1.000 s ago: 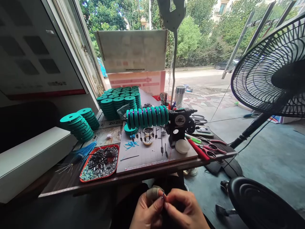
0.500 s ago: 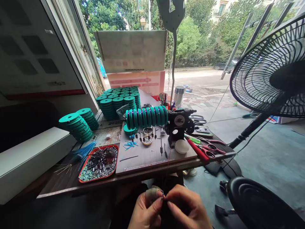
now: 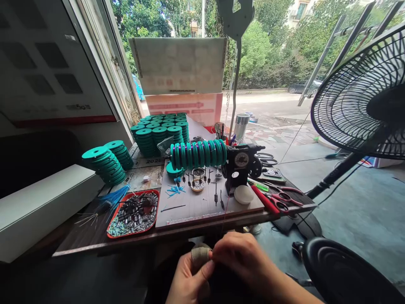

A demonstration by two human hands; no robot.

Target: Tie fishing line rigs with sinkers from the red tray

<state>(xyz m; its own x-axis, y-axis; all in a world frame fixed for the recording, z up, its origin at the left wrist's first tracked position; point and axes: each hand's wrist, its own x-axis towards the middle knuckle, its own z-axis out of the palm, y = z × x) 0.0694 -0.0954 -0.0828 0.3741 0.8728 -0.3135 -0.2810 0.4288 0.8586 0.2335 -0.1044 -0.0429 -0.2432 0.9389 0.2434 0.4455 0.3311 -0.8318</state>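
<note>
Low in front of the table edge, my left hand (image 3: 193,274) is closed in a pinch, with a greyish wrap round one finger. My right hand (image 3: 240,257) is closed too, its fingertips meeting those of the left. A thin reddish line (image 3: 227,209) runs down over the table edge to my right hand. What the left fingertips pinch is hidden behind fingers. Above them on the table stands a black winding device (image 3: 236,179) bearing a row of green ring spools (image 3: 198,153). Dark weights (image 3: 216,197) on fine lines lie across the pale board (image 3: 199,211).
A red-rimmed tray (image 3: 108,232) of small metal parts sits left, near a long white box (image 3: 47,202). Green spools stand stacked (image 3: 103,166) behind. Pink-handled scissors (image 3: 286,196) and a white round lid (image 3: 243,195) lie right. A fan (image 3: 363,97) and black stool (image 3: 344,270) stand at right.
My right hand has risen slightly and turned, with more of its forearm showing. My left hand has shifted a little left. The small bluish bit between the fingertips is now covered.
</note>
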